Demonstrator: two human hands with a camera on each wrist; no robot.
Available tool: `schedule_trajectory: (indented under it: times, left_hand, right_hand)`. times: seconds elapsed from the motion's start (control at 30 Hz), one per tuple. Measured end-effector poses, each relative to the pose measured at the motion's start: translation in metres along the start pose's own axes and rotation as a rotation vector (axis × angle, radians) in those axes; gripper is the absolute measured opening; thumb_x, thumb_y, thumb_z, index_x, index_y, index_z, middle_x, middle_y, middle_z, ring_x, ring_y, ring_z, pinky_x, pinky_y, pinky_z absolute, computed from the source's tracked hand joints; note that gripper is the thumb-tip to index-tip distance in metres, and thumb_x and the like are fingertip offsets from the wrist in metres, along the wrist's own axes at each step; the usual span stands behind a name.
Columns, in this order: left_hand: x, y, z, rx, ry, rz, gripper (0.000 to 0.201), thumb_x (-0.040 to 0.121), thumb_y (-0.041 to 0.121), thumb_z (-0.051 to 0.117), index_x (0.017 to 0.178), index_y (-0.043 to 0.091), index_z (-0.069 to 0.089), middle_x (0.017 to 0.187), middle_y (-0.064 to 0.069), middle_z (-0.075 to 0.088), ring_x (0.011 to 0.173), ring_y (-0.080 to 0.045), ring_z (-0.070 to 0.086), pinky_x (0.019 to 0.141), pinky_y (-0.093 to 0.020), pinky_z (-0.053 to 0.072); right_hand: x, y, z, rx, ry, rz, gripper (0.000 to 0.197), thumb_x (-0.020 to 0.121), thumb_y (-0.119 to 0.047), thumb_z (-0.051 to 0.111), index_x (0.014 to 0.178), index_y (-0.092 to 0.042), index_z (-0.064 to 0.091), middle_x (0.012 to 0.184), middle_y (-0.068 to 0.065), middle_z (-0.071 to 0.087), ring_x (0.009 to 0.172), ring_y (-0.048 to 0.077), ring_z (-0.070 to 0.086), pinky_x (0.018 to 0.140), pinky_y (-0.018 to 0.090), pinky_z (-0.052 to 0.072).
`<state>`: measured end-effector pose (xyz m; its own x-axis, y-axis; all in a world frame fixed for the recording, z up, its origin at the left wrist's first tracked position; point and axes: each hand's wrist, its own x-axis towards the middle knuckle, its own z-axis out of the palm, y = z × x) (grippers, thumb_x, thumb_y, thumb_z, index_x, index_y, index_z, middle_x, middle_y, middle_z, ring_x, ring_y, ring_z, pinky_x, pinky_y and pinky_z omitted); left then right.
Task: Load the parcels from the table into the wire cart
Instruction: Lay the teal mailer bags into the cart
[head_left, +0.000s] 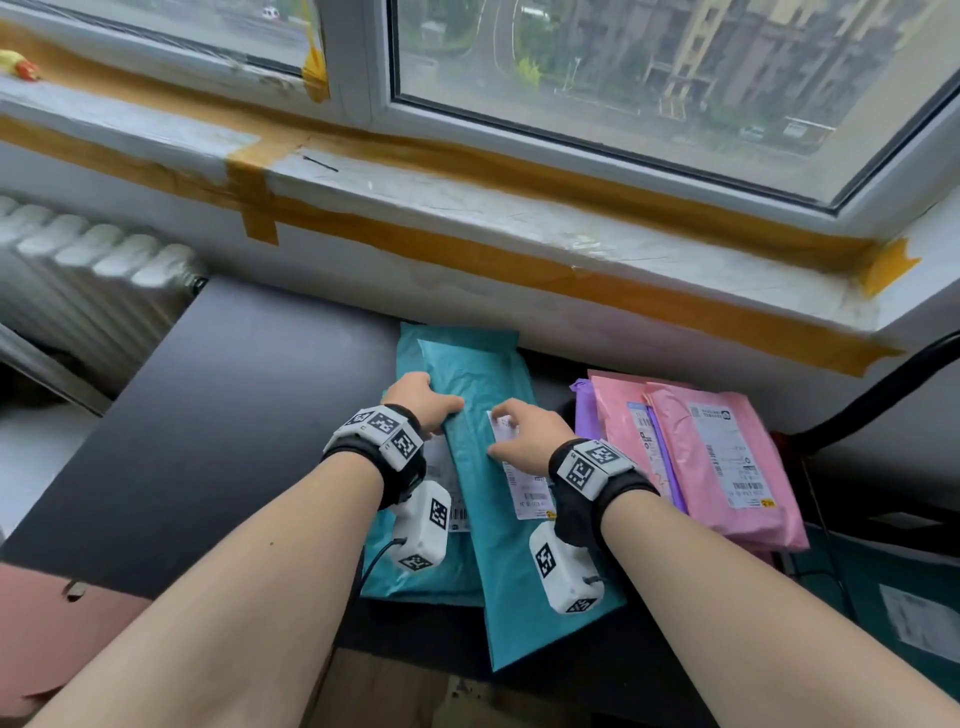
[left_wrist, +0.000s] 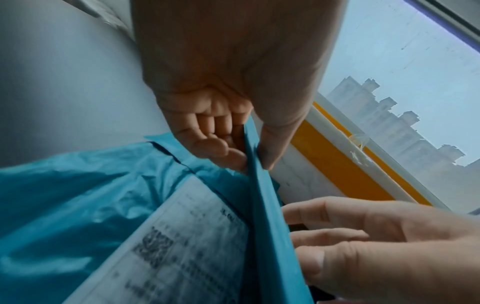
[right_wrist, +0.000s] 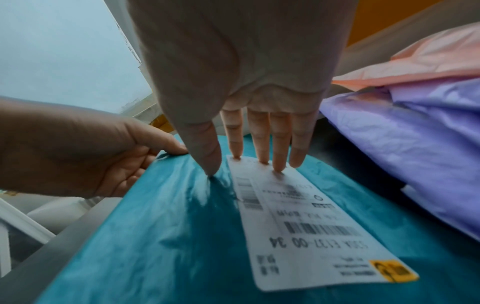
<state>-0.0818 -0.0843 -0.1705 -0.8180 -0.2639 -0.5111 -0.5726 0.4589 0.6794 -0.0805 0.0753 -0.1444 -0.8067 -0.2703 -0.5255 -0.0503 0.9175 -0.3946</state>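
On the table: a dark table (head_left: 218, 415) stands under the window sill (head_left: 467, 208), with teal parcels in the middle and a pink and purple stack (head_left: 717, 457) just to the right.
Parcel in hand: the top teal parcel (head_left: 498, 519) lies slantwise over another teal parcel (head_left: 415, 577), its near end past the table's front edge.
Left hand: the left hand (head_left: 415, 402) pinches the parcel's left edge between thumb and curled fingers (left_wrist: 221, 148); that edge is lifted a little.
Right hand: the right hand (head_left: 530, 434) is spread, its straight fingertips (right_wrist: 278, 164) pressing on the far end of the white label (right_wrist: 311, 226); it grips nothing.
Cart: the wire cart is not in view.
Step, as I judge it: taking up the top parcel, with nearly all the loading still ahead.
Doing it well: slide the right fingers under the right edge so both sides are held; a soft bag sags from one pinch.
Watch for: dragging the parcel beneath along, or brushing the pink stack.
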Motion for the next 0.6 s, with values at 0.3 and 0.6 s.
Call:
schedule_trajectory:
  times: [0.3, 0.6]
  left_hand:
    - [-0.034, 0.003, -0.038, -0.24, 0.117, 0.071, 0.013, 0.087, 0.017, 0.063, 0.081, 0.013, 0.053, 0.087, -0.01, 0.064, 0.06, -0.019, 0.057, 0.043, -0.02, 0.044]
    - [-0.08, 0.001, -0.081, -0.54, 0.342, 0.064, 0.018, 0.088, 0.016, 0.062, 0.098, 0.009, 0.049, 0.102, -0.012, 0.057, 0.082, -0.03, 0.065, 0.064, -0.038, 0.059]
  right_hand:
    - [-0.042, -0.031, 0.001, 0.009, 0.088, -0.039, 0.059, 0.087, -0.054, 0.056, 0.134, -0.021, 0.047, 0.134, 0.009, 0.055, 0.122, 0.026, 0.052, 0.098, 0.031, 0.041]
    - [-0.085, -0.05, -0.005, -0.006, 0.161, -0.057, 0.085, 0.081, -0.06, 0.061, 0.148, -0.016, 0.031, 0.15, 0.006, 0.039, 0.135, 0.023, 0.041, 0.108, 0.029, 0.033]
